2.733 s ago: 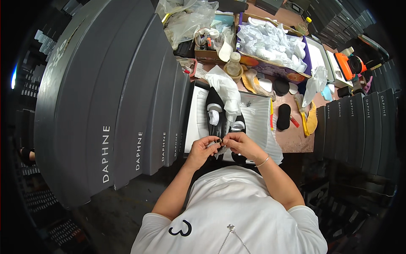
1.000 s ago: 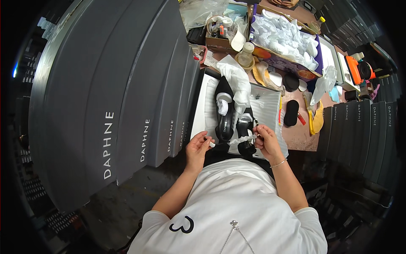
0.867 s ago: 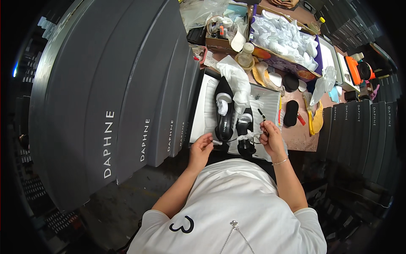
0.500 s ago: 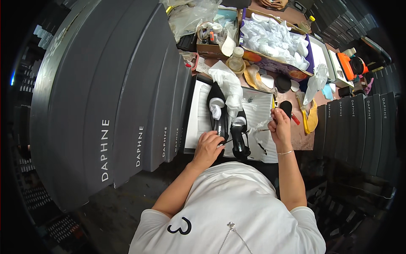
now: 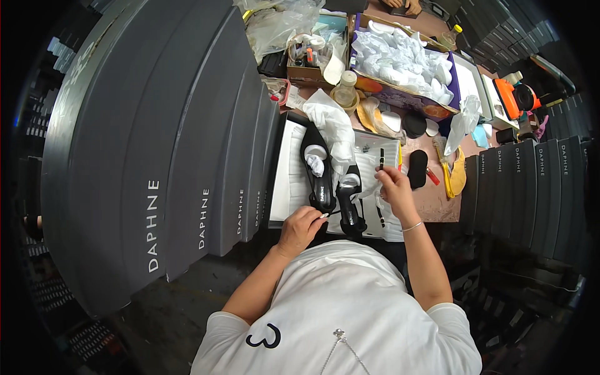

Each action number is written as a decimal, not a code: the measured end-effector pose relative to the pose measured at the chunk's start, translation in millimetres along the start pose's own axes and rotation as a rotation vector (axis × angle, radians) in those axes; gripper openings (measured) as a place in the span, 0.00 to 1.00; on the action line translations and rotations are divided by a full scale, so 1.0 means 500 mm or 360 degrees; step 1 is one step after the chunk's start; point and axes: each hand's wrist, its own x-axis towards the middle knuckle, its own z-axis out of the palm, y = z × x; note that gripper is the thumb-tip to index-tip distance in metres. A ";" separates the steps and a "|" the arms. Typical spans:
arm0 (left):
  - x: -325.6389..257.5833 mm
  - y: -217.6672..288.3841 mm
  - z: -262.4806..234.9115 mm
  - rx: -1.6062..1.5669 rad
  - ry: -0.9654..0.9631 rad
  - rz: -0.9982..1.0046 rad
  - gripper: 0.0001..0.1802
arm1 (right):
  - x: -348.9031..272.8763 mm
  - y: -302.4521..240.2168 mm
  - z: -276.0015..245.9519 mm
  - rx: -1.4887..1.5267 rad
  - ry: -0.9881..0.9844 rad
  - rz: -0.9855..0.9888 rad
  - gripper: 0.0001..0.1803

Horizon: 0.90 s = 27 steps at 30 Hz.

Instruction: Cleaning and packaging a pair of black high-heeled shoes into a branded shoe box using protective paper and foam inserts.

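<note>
Over the shoebox (image 5: 282,187), a slim black strap (image 5: 382,156) juts past the right hand's (image 5: 395,189) pinching fingertips, the left hand's (image 5: 299,230) grip unclear.

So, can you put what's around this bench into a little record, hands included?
Left hand: at the end of a thin black strap; grip unclear
Right hand: pinching a short dark strip
Shoes: two, black, side by side in an open box
White paper: crumpled, beside the left shoe
Behind: purple box of crumpled paper
Both sides: dark boxes
</note>
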 end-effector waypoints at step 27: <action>0.035 0.034 -0.084 -0.0142 -0.0414 -0.0287 0.08 | -0.005 -0.073 0.075 -0.1493 -0.1133 -0.0657 0.10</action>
